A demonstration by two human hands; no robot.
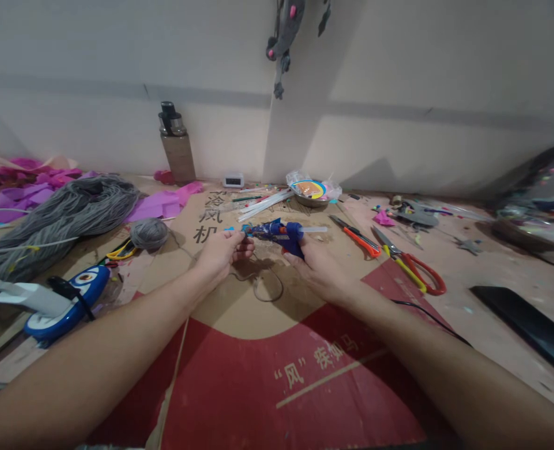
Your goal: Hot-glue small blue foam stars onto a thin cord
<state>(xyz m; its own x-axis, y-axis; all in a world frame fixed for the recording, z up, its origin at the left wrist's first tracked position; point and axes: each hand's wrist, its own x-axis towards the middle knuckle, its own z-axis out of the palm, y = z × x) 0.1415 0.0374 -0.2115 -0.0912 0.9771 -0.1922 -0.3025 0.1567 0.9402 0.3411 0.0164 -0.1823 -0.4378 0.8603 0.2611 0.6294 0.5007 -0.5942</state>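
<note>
Head view: the glue gun [281, 232] is held just above the cardboard sheet [239, 319], its nozzle toward the person's left and a clear glue stick [315, 230] jutting from its rear. The right hand [318, 265] is wrapped around the handle. The left hand [223, 251] is at the nozzle end, thumb and forefinger drawn close together; whether they are closed on something there is too small to tell. The hands are apart, with the gun's body between them.

A loop of grey yarn [268, 301] lies on the cardboard below the gun, and the yarn ball [150, 234] sits well to its left. Beyond the gun lie pale sticks [268, 204]; to its right are a utility knife [365, 242] and scissors [391, 245].

Good handling here looks to be a matter of steadiness: a firm right wrist, with the left fingertips placed to the side of the nozzle rather than under it, since the metal and any fresh glue may be hot. A light, brief squeeze should give a small dab; a long one could string or spread onto the skin. The loose loop is best clear of the tip, where it might catch or stick by accident.
</note>
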